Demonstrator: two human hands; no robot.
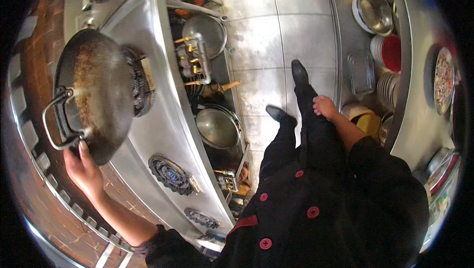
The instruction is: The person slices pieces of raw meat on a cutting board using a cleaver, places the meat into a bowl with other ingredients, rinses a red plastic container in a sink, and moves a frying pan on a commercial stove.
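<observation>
My left hand (83, 171) grips a large dark wok (103, 94) at its near edge, thumb up beside the lower end of the metal loop handle (48, 123). The wok is tilted and bears brown, scorched-looking patches. It partly hides a burner (140, 83) on the steel stove top (148, 131). Low in front of my body, my right hand (326, 107) hangs with its fingers curled, and nothing shows in it.
Another burner (172, 175) shows a blue glow, perhaps flame. Metal bowls (218, 125) and gas valves (194, 59) sit below the stove. To the right, stacked plates (387, 88) fill a shelf under a counter (418, 120) bearing a dish of chopped food (443, 83).
</observation>
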